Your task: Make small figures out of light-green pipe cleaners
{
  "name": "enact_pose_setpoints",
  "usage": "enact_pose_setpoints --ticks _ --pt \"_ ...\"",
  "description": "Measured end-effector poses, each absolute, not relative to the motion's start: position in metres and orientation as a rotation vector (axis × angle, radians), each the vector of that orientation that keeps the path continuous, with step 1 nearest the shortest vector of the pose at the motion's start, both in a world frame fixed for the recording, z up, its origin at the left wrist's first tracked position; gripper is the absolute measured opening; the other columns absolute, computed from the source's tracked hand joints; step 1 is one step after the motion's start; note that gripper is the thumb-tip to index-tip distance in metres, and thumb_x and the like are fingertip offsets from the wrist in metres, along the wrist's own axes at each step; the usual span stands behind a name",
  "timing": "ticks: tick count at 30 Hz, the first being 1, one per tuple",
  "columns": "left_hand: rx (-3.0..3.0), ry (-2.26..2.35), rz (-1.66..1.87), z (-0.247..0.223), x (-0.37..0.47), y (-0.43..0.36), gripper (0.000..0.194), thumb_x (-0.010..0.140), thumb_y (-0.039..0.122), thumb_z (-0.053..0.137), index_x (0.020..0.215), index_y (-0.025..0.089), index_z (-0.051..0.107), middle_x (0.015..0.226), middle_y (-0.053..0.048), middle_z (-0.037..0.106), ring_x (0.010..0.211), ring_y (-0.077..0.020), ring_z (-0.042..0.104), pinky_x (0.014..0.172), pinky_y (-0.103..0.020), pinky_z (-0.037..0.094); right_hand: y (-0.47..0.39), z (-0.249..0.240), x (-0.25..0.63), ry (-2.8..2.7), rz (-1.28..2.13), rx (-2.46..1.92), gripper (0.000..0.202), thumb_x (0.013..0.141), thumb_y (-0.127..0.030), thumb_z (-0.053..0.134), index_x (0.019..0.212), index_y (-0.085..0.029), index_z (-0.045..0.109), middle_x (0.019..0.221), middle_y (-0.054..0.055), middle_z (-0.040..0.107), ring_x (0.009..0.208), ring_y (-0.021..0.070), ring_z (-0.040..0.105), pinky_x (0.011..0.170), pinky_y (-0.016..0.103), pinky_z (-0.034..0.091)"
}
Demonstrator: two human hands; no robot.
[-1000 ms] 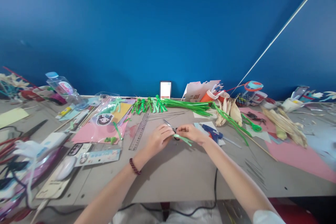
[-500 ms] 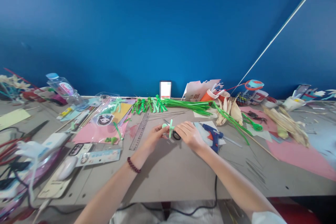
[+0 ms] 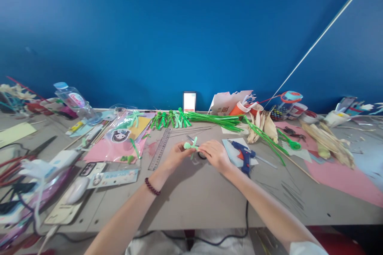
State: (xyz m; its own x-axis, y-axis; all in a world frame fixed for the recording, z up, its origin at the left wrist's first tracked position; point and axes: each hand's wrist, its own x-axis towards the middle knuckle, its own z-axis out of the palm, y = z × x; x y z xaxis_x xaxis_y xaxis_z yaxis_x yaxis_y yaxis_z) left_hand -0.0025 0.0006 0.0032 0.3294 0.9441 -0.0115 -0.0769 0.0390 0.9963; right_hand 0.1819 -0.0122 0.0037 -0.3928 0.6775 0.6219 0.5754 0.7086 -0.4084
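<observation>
A small light green pipe-cleaner piece (image 3: 191, 144) with several short arms is pinched in the fingertips of my left hand (image 3: 176, 156). My right hand (image 3: 214, 154) is closed, its thumb and fingers meeting the piece at its right side. Beneath the hands lie scissors (image 3: 202, 155); a black handle loop shows and the rest is mostly covered. Behind, a row of finished-looking green pipe-cleaner pieces (image 3: 170, 119) lies beside a bundle of long green pipe cleaners (image 3: 214, 120).
A blue glue gun (image 3: 245, 156) rests on paper to the right, its cord running down over the table edge. A clear ruler (image 3: 160, 149) lies left of my hands. Corn husks (image 3: 263, 126), orange paper cups (image 3: 239, 108), a plastic bottle (image 3: 73, 99) and an upright phone (image 3: 189, 101) stand farther back.
My right hand's fingers have closed in on the green piece, and the piece has tilted slightly. The left hand keeps its hold. The view has shifted a little.
</observation>
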Motion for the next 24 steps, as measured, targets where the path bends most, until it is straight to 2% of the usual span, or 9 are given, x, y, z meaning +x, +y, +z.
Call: enact_pose_setpoints --ticks 3,7,10,12,15,20,24 --pt "1.291 0.895 0.971 0.004 -0.005 0.003 0.029 0.065 0.039 0.075 0.068 0.013 0.063 0.061 0.0 0.057 0.057 -0.0101 0.048 0.057 -0.024 0.037 -0.009 0.002 0.179 -1.773 0.775 -1.201 0.022 0.083 -0.037 0.059 0.078 -0.018 0.068 0.075 0.004 0.069 0.07 0.0164 0.061 0.068 0.028 0.046" --pt "1.301 0.804 0.846 0.003 -0.01 0.006 0.03 0.062 0.038 0.078 0.073 0.013 0.066 0.061 0.0 0.059 0.056 -0.0093 0.048 0.056 -0.023 0.036 -0.003 0.0 0.183 -1.277 1.748 -1.232 0.033 0.061 -0.043 0.077 0.075 -0.015 0.066 0.065 0.002 0.066 0.061 0.014 0.061 0.059 0.025 0.045" --pt "1.273 0.736 0.802 0.001 -0.013 0.007 0.029 0.063 0.036 0.079 0.076 0.013 0.068 0.065 -0.002 0.062 0.057 -0.0102 0.05 0.058 -0.024 0.038 -0.002 0.0 0.185 -1.053 2.065 -1.119 0.037 0.051 -0.038 0.084 0.073 -0.015 0.064 0.063 0.001 0.066 0.06 0.0136 0.062 0.06 0.024 0.046" --pt "1.246 0.726 0.82 -0.001 -0.013 0.007 0.028 0.066 0.039 0.076 0.074 0.012 0.069 0.065 -0.003 0.063 0.06 -0.0116 0.052 0.062 -0.025 0.039 -0.003 0.0 0.184 -1.038 2.042 -1.062 0.036 0.052 -0.038 0.084 0.072 -0.015 0.064 0.066 0.001 0.067 0.063 0.0139 0.063 0.063 0.026 0.047" --pt "1.183 0.709 0.866 -0.003 -0.012 0.008 0.032 0.074 0.044 0.067 0.073 0.013 0.07 0.067 -0.006 0.064 0.065 -0.0143 0.055 0.068 -0.027 0.041 -0.004 0.003 0.18 -1.103 1.836 -1.063 0.034 0.055 -0.039 0.082 0.07 -0.015 0.065 0.068 0.001 0.067 0.065 0.0134 0.062 0.067 0.026 0.046" --pt "1.039 0.638 0.894 0.0 -0.011 0.009 0.04 0.081 0.053 0.053 0.079 0.016 0.071 0.079 -0.009 0.067 0.076 -0.0195 0.059 0.068 -0.03 0.044 -0.005 0.006 0.175 -1.232 1.519 -1.116 0.033 0.059 -0.045 0.076 0.07 -0.015 0.066 0.064 0.0 0.064 0.06 0.0116 0.055 0.062 0.025 0.041" --pt "1.106 0.743 0.937 0.003 -0.01 0.007 0.026 0.074 0.041 0.067 0.075 0.015 0.071 0.076 -0.006 0.067 0.069 -0.0162 0.056 0.066 -0.028 0.043 -0.004 0.003 0.173 -1.336 1.302 -1.157 0.029 0.065 -0.044 0.07 0.071 -0.016 0.067 0.065 0.0 0.063 0.06 0.0117 0.052 0.06 0.025 0.039"
